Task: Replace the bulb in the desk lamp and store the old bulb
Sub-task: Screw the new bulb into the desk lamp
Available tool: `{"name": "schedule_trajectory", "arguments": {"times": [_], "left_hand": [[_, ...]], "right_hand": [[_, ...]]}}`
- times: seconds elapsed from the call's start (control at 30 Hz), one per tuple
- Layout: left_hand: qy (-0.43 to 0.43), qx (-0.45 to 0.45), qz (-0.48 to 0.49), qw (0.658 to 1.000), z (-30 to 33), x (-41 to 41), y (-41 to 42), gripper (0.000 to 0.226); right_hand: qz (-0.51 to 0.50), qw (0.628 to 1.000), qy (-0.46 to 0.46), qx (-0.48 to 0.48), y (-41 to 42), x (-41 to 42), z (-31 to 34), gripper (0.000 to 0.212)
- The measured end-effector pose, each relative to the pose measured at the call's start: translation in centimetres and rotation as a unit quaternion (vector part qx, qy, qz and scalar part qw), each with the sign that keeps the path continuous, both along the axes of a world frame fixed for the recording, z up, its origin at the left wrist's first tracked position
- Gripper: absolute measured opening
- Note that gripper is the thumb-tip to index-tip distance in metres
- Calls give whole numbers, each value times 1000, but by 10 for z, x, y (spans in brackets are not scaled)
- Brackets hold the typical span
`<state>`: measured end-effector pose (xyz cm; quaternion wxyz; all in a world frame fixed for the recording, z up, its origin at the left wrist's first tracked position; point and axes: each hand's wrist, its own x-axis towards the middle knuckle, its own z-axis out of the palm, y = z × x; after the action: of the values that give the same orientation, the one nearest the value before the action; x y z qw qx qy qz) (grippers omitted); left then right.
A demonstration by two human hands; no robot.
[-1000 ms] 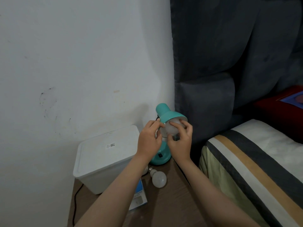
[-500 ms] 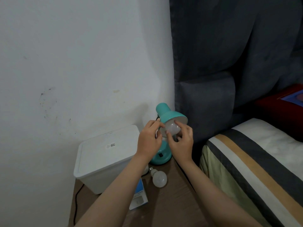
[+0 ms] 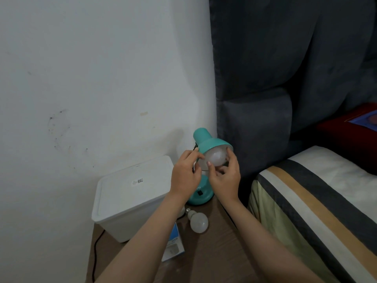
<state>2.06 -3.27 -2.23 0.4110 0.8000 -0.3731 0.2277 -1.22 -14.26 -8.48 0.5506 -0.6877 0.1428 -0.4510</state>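
Note:
A teal desk lamp (image 3: 206, 142) stands on a wooden bedside table (image 3: 214, 254), its shade tilted toward me. Inside the shade sits a white bulb (image 3: 215, 158). My right hand (image 3: 224, 176) grips that bulb with thumb and fingertips around its globe. My left hand (image 3: 184, 176) pinches the left rim of the shade, steadying it. A second white bulb (image 3: 199, 221) lies loose on the table in front of the lamp base. A blue and white bulb box (image 3: 173, 246) lies partly under my left forearm.
A white lidded plastic bin (image 3: 132, 199) stands left of the lamp against the wall. A black cord (image 3: 94, 256) runs down the table's left side. A bed with a striped cover (image 3: 316, 211) and a dark padded headboard (image 3: 285, 78) border the right.
My right hand has shifted its grip around the bulb, fingers moving from the top of the globe to its sides. The left hand stays on the shade.

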Motion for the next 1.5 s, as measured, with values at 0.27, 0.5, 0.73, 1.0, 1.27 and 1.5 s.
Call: {"name": "schedule_trajectory", "arguments": {"times": [0.27,0.5,0.73,1.0,1.27,1.5], "left_hand": [[0,3,5,1000,1,0,0,26],[-5,4,1,1000,1,-1,0,25],[-4,14,-2,1000,1,-2,0,25],[-3,12,1,1000,3,-3,0,25],[4,9,4,1000,3,-2,0,23],[5,12,7,1000,3,-2,0,25]], "right_hand": [[-53,999,-13,3,1,1,11,44],[-23,1000,-7,-16,0,-3,6,49],[-55,998,-5,27,4,-1,11,47],[-24,1000,4,13,3,-2,8,50],[-29,999,-21,-3,9,-1,11,57],[-18,1000,-7,11,6,0,6,51]]}}
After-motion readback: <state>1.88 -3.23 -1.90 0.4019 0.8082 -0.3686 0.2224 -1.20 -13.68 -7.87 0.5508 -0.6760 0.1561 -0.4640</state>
